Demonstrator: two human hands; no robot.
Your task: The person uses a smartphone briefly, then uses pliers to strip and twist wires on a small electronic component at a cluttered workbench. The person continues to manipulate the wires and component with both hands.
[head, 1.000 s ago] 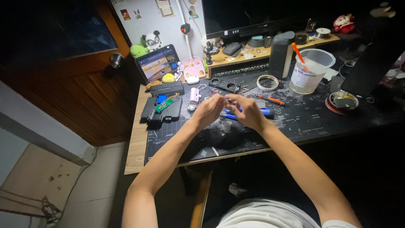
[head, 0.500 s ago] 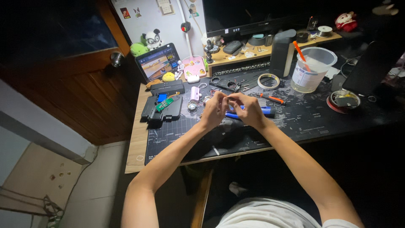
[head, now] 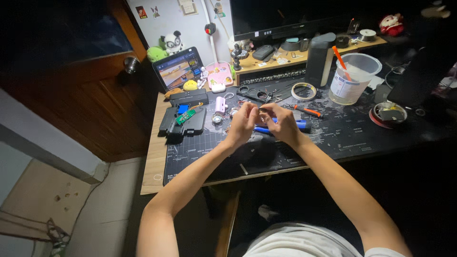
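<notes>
Right, both hands are up over the middle of the desk (head: 157, 143), fingertips pinched together. The left hand (head: 241, 124) and the right hand (head: 281, 124) meet at one tiny part (head: 261, 112), too small to make out, held just above the dark mat (head: 333, 135). Both arms stretch forward from the body, elbows wide, wrists angled inward so the knuckles nearly touch. Fingers are curled narrow on each hand, thumbs pressing toward the forefingers.

Count it off: one blue-handled tool (head: 297, 124) lies on the mat just under the right hand, poking out at 3 o'clock. One orange-handled screwdriver (head: 307, 112) sits beyond it at 2 o'clock. One roll of tape (head: 303, 91) lies farther out at 1 o'clock, and one clear plastic cup (head: 354, 78) with an orange stick stands past that. One pair of black scissors (head: 254, 93) lies at 12 o'clock. At 10 o'clock, one black case (head: 183, 121) lies open with a green circuit board (head: 186, 115) on it, and a small pink gadget (head: 219, 104) lies between the case and the hands. One tablet (head: 178, 69) leans lit at the back left, one round tin (head: 389, 113) lies far right at 3 o'clock, and one monitor (head: 285, 16) stands along the back.
</notes>
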